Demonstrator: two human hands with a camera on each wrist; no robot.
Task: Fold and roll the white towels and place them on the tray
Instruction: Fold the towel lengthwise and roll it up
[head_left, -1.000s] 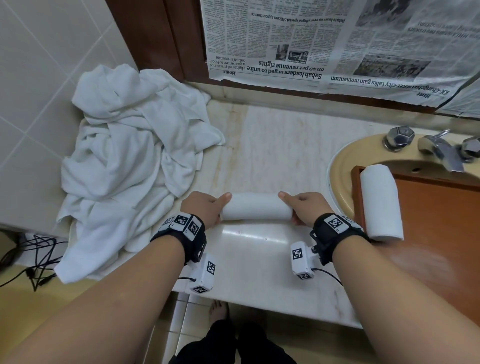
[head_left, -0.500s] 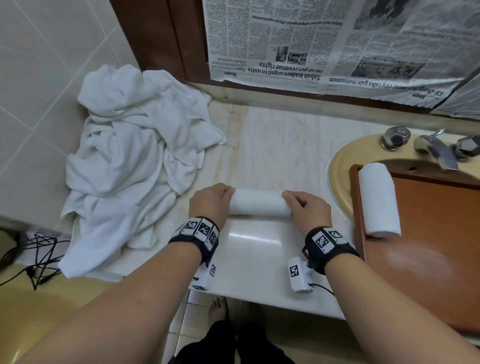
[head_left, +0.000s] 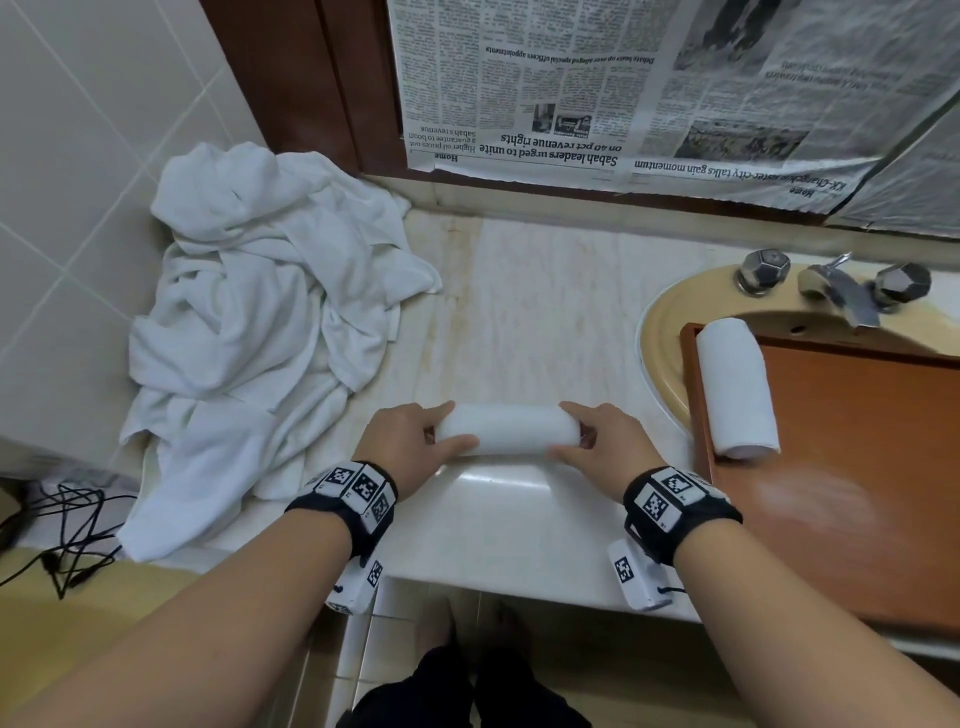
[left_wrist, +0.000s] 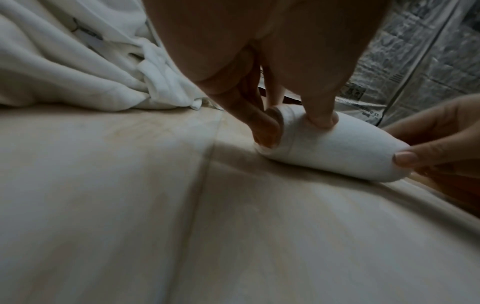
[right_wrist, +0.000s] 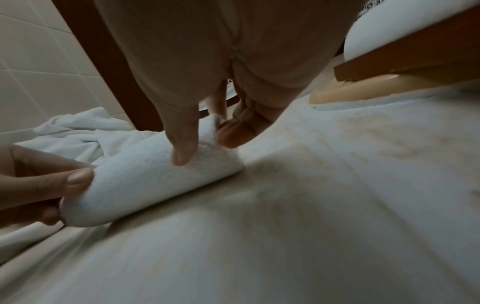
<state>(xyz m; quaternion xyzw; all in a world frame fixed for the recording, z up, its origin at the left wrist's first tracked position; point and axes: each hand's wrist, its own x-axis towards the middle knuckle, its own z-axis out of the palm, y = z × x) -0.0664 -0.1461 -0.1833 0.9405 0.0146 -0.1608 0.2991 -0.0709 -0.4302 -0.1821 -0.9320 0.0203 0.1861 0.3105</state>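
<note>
Far to your left, black cables lie tangled on the floor below the counter. On the counter's left end, against the tiled wall, sits a heap of unfolded white towels, rumpled and spilling over the front edge.

Near the middle front of the counter your left hand grips the left end of the rolled towel. The left wrist view shows your thumb pressed onto the top of the roll while your fingers curl against its end face. The roll lies on its side on the marble, running left to right, well apart from the heap and just short of the sink.

Your right hand grips the other end the same way: thumb on top, fingers curled into the end of the roll. Both wrists wear black bands with square printed markers.

To the right, the tan sink carries an orange-brown tray laid across it. A second rolled towel lies along the tray's left edge, pointing away from you. Behind the tray stand the chrome tap and its two knobs. Newspaper hangs upside down across the wall above the counter.
</note>
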